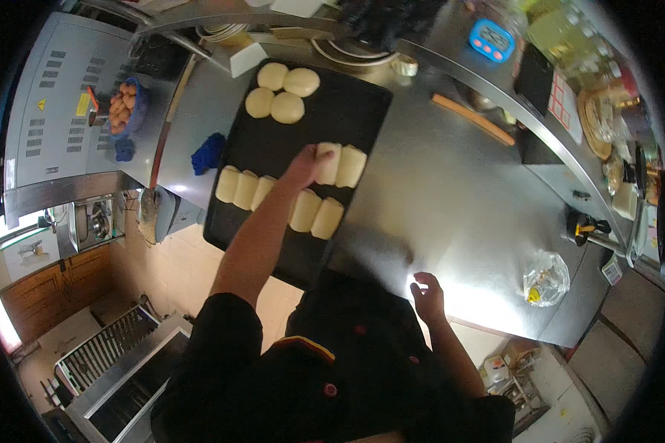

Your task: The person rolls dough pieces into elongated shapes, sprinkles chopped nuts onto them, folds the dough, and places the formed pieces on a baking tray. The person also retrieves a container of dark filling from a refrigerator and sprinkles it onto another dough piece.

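A black baking tray [255,155] lies on the steel worktable. My left hand [303,166] reaches over it, thumb and fingers closed on a pale dough roll [328,164]. Right against that roll is another dough roll [351,165]. Below them a row of several dough rolls [304,211] runs across the tray, partly hidden by my left forearm. Smooth round dough balls [287,108] sit clustered at the tray's far end. My right hand [427,294] hovers near the table's front edge, fingers loosely curled apart, holding nothing.
A wooden rolling pin [473,118] lies at the table's back right, under a steel shelf bearing a blue timer [492,40]. A clear plastic bag [547,279] rests at the right. Left stand a blue cloth [208,153] and a basket of eggs [124,109].
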{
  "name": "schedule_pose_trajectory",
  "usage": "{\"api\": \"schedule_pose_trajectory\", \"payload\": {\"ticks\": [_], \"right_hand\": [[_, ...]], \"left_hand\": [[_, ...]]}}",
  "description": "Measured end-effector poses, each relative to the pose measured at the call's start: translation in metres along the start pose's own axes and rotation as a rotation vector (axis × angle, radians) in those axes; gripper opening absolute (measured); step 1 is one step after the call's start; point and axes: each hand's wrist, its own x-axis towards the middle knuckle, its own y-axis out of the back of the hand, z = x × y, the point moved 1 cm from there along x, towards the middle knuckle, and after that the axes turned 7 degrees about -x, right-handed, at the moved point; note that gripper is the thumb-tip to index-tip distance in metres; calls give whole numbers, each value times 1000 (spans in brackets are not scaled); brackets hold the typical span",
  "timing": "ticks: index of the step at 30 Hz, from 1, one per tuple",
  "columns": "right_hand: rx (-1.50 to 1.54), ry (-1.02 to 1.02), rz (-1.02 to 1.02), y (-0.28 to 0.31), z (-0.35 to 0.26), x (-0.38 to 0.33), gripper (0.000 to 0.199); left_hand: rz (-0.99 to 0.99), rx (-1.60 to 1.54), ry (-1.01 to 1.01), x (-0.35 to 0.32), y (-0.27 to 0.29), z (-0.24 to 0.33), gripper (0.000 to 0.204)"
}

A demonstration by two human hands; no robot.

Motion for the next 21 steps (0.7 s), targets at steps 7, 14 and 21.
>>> {"api": "schedule_pose_trajectory", "payload": {"ticks": [7, 14, 21], "right_hand": [[22, -93, 34, -20, -70, -10, 27], [-6, -133, 115, -21, -64, -53, 24], [36, -88, 185, -17, -82, -60, 22]], "left_hand": [[631, 501, -413, 34, 64, 12, 76], [540, 574, -404, 94, 78, 19, 62], [-83, 505, -261, 56, 126, 85, 47]]}}
